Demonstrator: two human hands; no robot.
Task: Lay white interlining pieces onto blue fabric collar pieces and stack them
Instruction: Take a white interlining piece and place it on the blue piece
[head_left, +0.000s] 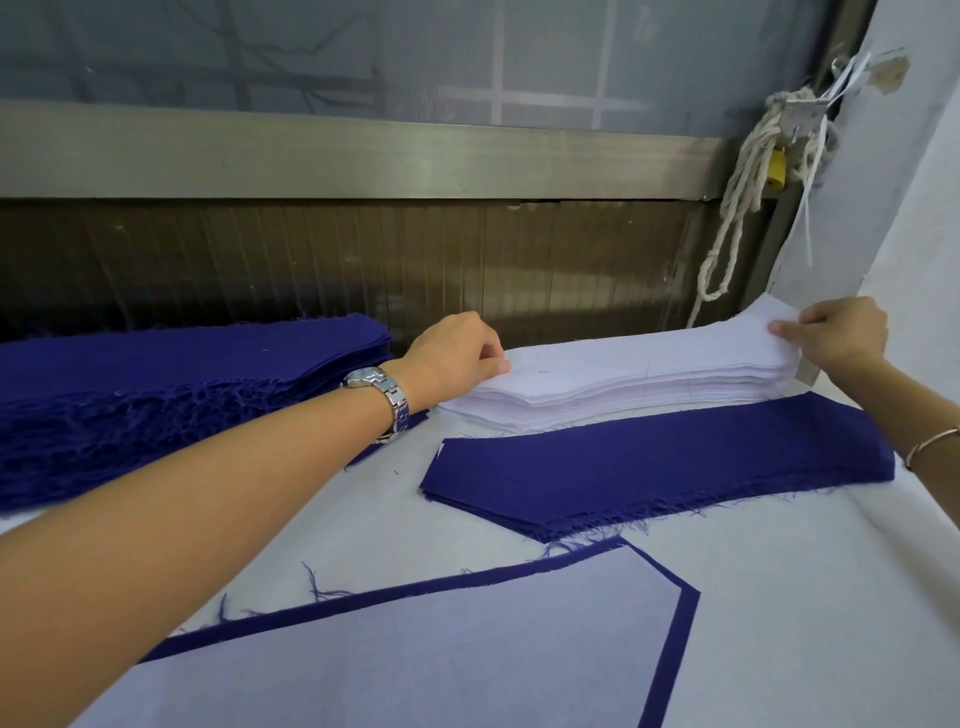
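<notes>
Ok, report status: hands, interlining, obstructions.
Left hand grips interlining stack at its left end, thumb on top. Right hand pinches top sheets at right end, lifted. Blue collar stack in front, uncovered. Nothing blocking.

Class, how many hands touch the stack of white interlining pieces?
2: left hand at the left end of the white interlining stack, right hand pinching its right end.

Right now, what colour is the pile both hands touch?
White; the interlining pile shows best in the head view.
</notes>
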